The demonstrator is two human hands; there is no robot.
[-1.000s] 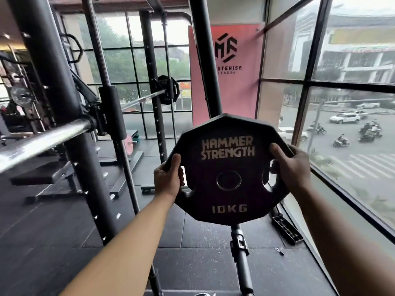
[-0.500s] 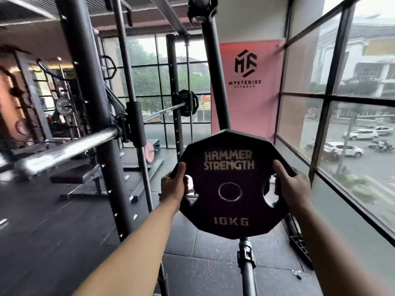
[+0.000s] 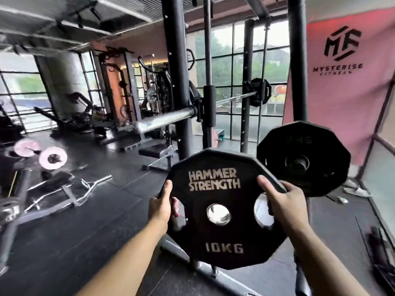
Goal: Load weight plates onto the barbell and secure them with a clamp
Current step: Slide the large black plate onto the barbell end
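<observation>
I hold a black 10 kg Hammer Strength weight plate [image 3: 215, 227] upright in front of me. My left hand [image 3: 161, 207] grips its left edge and my right hand [image 3: 284, 201] grips its right side through a handle hole. The barbell's bare chrome sleeve [image 3: 164, 121] points toward me from the rack, above and left of the plate. At the bar's far end sits a black plate [image 3: 259, 91]. No clamp is visible.
A second black plate [image 3: 303, 159] hangs on a peg of the right rack post, just behind my right hand. Black rack uprights [image 3: 177, 82] stand ahead. A bench [image 3: 156, 151], pink plates [image 3: 52, 157] and loose bars lie on the floor left.
The view has swung left and back, so the rack and barbell sleeve now sit centre. The held plate has dropped lower in view; both hands keep their grip. The stored plate has come into view.
</observation>
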